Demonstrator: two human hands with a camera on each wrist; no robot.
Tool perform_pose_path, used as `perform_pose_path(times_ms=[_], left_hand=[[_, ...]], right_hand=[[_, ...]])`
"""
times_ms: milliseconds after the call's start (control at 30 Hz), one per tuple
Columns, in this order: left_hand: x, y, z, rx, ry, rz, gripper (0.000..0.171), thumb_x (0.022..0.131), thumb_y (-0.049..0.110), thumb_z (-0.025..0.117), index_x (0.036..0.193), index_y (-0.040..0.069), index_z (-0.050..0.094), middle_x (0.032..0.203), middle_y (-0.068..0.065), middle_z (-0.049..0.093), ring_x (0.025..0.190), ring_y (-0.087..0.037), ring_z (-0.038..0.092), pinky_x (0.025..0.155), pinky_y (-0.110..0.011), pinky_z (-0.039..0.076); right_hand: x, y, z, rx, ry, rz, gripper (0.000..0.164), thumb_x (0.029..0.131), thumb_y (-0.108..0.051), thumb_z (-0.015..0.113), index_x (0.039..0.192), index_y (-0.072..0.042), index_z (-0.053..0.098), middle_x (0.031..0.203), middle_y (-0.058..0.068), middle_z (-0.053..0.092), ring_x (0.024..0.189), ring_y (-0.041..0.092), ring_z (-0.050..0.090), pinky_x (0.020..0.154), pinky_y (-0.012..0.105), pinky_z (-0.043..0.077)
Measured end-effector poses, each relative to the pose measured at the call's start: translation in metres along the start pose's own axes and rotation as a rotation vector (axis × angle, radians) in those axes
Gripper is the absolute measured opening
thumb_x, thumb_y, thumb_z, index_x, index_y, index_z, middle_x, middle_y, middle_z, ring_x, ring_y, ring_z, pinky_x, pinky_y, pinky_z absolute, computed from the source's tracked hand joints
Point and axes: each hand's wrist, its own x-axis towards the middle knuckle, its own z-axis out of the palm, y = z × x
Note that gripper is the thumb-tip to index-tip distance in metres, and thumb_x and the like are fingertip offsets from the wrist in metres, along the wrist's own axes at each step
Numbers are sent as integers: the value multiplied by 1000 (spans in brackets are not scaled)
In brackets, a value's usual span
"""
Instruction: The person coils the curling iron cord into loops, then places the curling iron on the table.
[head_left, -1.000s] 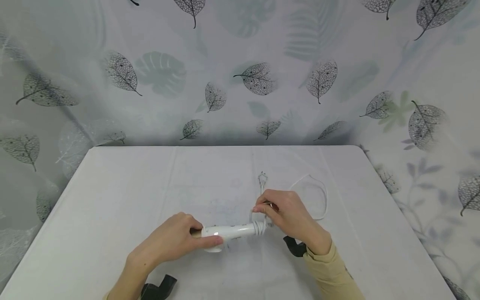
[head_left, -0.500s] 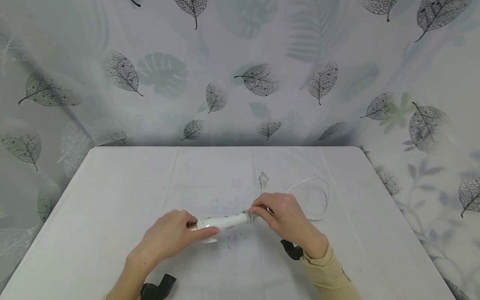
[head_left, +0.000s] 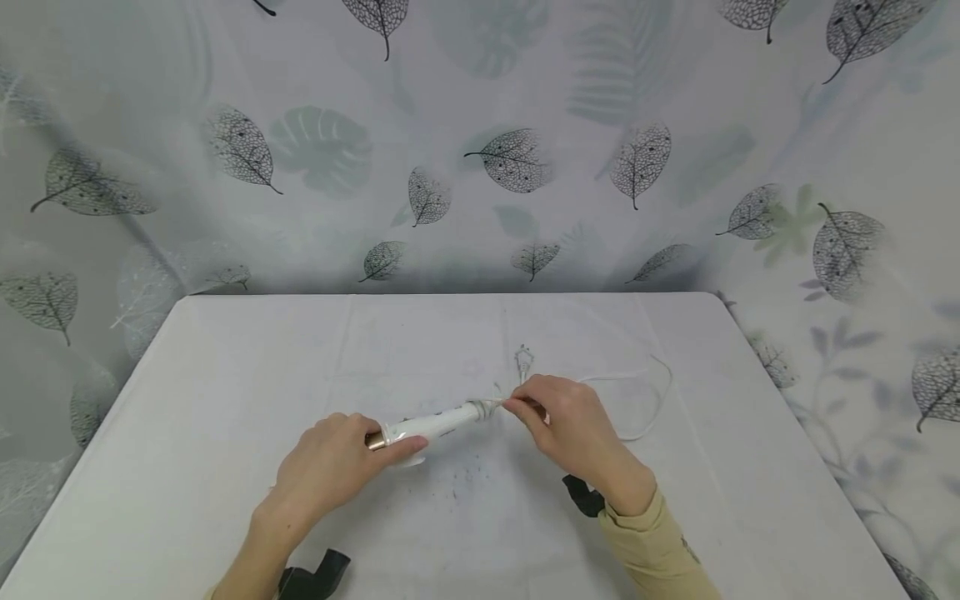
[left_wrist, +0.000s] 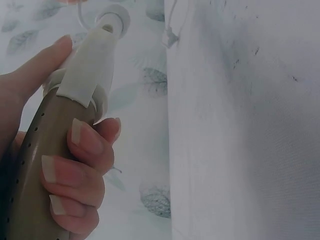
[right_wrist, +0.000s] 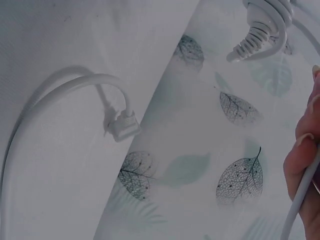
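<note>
A curling iron (head_left: pixel 435 424) with a white handle is held tilted above the table, its handle end pointing up and right. My left hand (head_left: pixel 330 462) grips it; in the left wrist view the fingers curl round the brown perforated barrel (left_wrist: pixel 42 140), with the thumb along the white part. White cord (right_wrist: pixel 272 20) is wound around the handle's end, beside the ribbed strain relief (right_wrist: pixel 248 44). My right hand (head_left: pixel 573 425) pinches a stretch of this cord just off the handle's end. The plug (head_left: pixel 523 360) lies behind my right hand on the table.
A loose loop of cord (head_left: pixel 666 387) lies right of my right hand on the white tabletop (head_left: pixel 247 367). Dark specks (head_left: pixel 468 475) mark the cloth below the curling iron. A leaf-patterned curtain (head_left: pixel 450 100) hangs behind and at both sides.
The curling iron has risen and shifted left, its handle end tilting upward. My right hand has moved slightly back along with the cord, and the loose loop has slid a little right.
</note>
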Motion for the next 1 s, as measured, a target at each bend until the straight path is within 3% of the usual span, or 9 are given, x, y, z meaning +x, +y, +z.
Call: perform_pose_path(times_ms=[367, 600, 833, 1000], left_hand=[[2, 0, -1, 2, 57, 15, 73, 74, 89, 51, 68, 17, 61, 57, 4, 42, 51, -10, 36, 46, -28, 27], [2, 2, -4, -17, 78, -20, 73, 75, 89, 50, 69, 17, 61, 56, 4, 40, 51, -11, 34, 46, -28, 26], [4, 2, -5, -21, 101, -34, 76, 76, 89, 48, 72, 15, 62, 56, 4, 38, 51, -11, 33, 45, -28, 26], [3, 2, -6, -60, 120, -33, 74, 77, 87, 50, 68, 15, 59, 57, 4, 37, 51, -11, 33, 46, -26, 26]], right_hand=[[1, 2, -1, 39, 32, -25, 10, 85, -5, 78, 86, -11, 70, 70, -8, 59, 60, 2, 44, 55, 14, 37], [1, 2, -1, -49, 105, 7, 12, 82, -6, 80, 88, -10, 71, 73, -5, 63, 63, 7, 50, 58, 22, 43], [2, 2, -1, 31, 63, -2, 10, 84, -7, 79, 87, -10, 71, 70, -7, 61, 60, 3, 48, 56, 15, 40], [2, 4, -2, 66, 76, 11, 13, 83, -1, 78, 92, -8, 71, 76, -5, 66, 63, 4, 52, 58, 18, 45]])
